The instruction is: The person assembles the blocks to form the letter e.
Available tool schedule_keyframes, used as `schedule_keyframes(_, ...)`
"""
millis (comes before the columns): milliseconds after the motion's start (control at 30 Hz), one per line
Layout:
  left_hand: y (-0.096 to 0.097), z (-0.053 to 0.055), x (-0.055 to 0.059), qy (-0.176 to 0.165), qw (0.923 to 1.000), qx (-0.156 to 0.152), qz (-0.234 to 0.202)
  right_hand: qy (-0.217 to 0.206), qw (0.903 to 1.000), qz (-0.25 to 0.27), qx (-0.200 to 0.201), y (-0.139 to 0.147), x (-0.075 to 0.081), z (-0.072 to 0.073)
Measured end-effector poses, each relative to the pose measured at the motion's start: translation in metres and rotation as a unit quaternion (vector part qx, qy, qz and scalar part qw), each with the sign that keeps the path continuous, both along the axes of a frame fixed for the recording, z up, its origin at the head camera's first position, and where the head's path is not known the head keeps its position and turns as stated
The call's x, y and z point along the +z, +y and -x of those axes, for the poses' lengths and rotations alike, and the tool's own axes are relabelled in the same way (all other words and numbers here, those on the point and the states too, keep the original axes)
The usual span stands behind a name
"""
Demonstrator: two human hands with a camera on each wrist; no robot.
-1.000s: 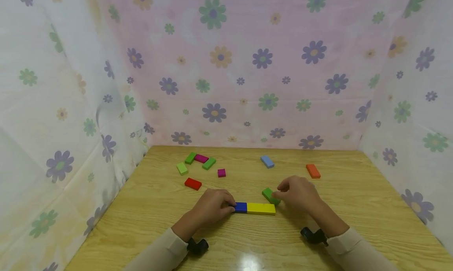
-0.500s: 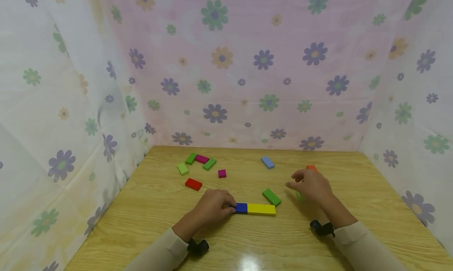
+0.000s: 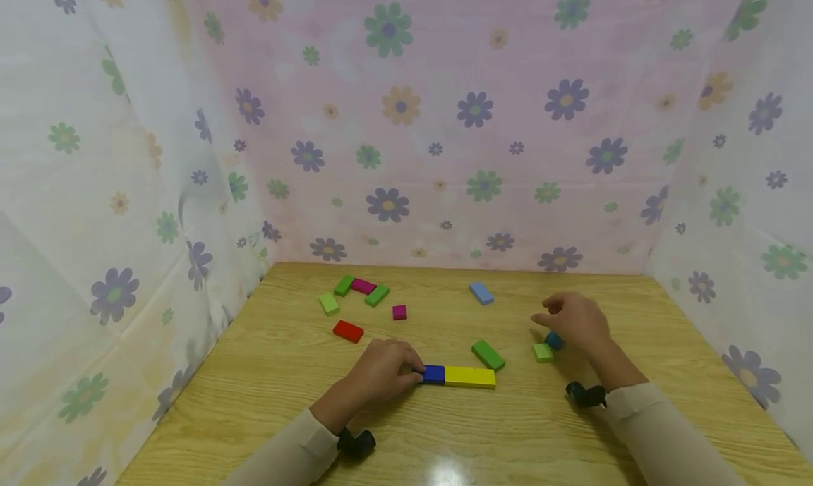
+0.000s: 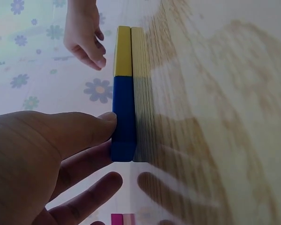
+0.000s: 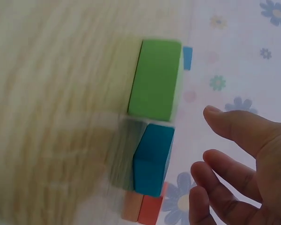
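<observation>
My left hand (image 3: 381,369) pinches the left end of a blue block (image 4: 124,112) between thumb and fingers. End to end with it lies a yellow block (image 3: 470,377), both flat on the table in one row. A green block (image 3: 488,355) lies slanted just behind the yellow one's right end. My right hand (image 3: 578,320) hovers empty at the right with fingers loosely bent. Beneath and beside it are a light green block (image 3: 543,353) and a teal block (image 5: 152,159). An orange-red block (image 5: 152,206) shows in the right wrist view; the right hand hides it in the head view.
Toward the back left lie a red block (image 3: 348,331), a small magenta block (image 3: 399,312), a lime block (image 3: 329,304) and a group of two green blocks around a magenta block (image 3: 363,286). A light blue block (image 3: 481,293) lies at back centre. Flowered cloth (image 3: 444,119) surrounds the table.
My right hand has let go of the green block and moved right and back, uncovering the light green and teal blocks and covering the orange-red one. My left hand stays on the blue block.
</observation>
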State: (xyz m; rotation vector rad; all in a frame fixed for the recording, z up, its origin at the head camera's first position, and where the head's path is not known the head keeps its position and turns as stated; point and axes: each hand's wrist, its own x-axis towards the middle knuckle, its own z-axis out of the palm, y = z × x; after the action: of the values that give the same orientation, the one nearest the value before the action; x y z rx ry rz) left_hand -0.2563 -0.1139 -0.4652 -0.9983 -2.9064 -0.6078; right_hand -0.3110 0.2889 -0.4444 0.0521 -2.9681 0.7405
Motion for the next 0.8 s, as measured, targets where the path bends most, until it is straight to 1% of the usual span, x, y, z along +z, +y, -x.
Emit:
schedule_keyframes(167,0.0,0.0,-0.001,0.007,1.0,-0.001,0.0,0.004,0.9998,0.005,-0.02,0.01,-0.002,0.008)
schedule_keyframes(367,0.0,0.0,-0.001,-0.005,1.0,0.004,-0.004,0.008,0.9989,0.026,-0.038,0.018,-0.006,0.015)
schedule_keyframes(567,-0.001,0.002,-0.001,-0.006,0.9999,0.003,-0.008,0.006,0.9983,0.025,-0.051,0.026,-0.008,0.02)
schedule_keyframes(667,-0.002,0.003,-0.002,-0.021,0.9995,0.001,-0.024,-0.006,0.9981,0.026,-0.056,0.029,-0.008,0.023)
schedule_keyframes(800,-0.004,0.006,-0.004,-0.063,0.9966,0.01,-0.052,-0.016,0.9978,0.028,-0.057,0.033,-0.009,0.024)
